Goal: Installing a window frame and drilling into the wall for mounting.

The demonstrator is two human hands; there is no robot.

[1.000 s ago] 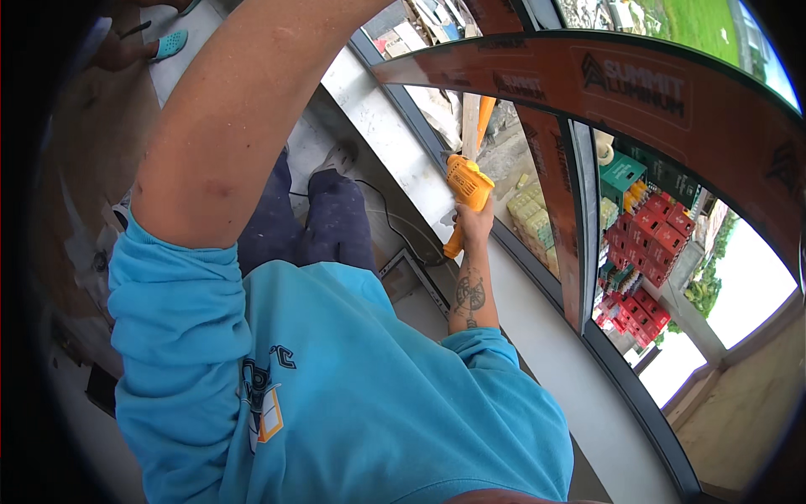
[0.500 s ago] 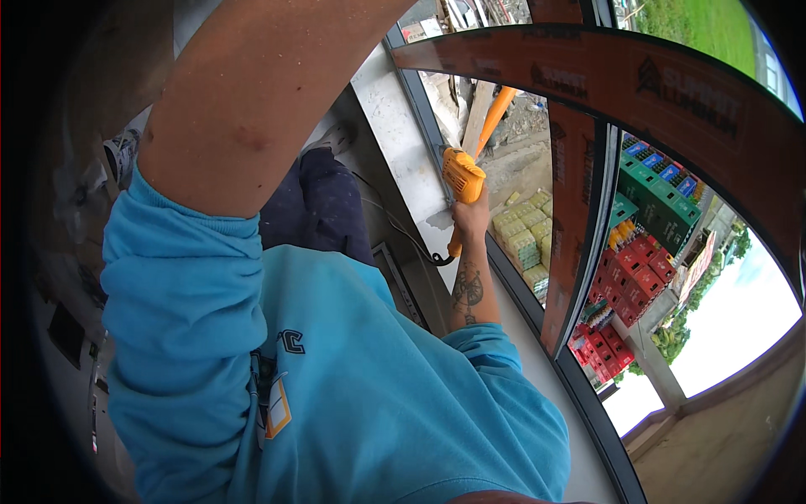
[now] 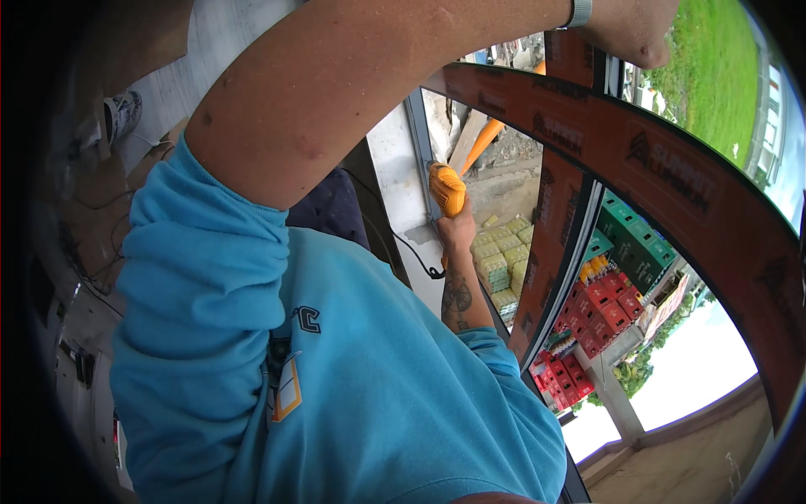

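My right hand is wrapped round the handle of a yellow power drill. The drill's front end is close to the dark metal side of a window frame; its tip is too small to make out. A black cord trails below the handle. My left arm reaches across the top of the view, and my left hand is at the upper edge, by an upright of the frame. Its back and a knuckle show, but the fingers are hidden. A pale band circles that wrist.
Frame bars covered in orange-brown film cross the right side. Beyond them stand red crates, green crates and stacked yellowish packs. An orange pole slants outside. A bucket and cables lie at the left.
My left arm has stretched further right, and its wrist and hand have come into view at the top. The whole view has shifted a little. My right hand still holds the drill by the frame.
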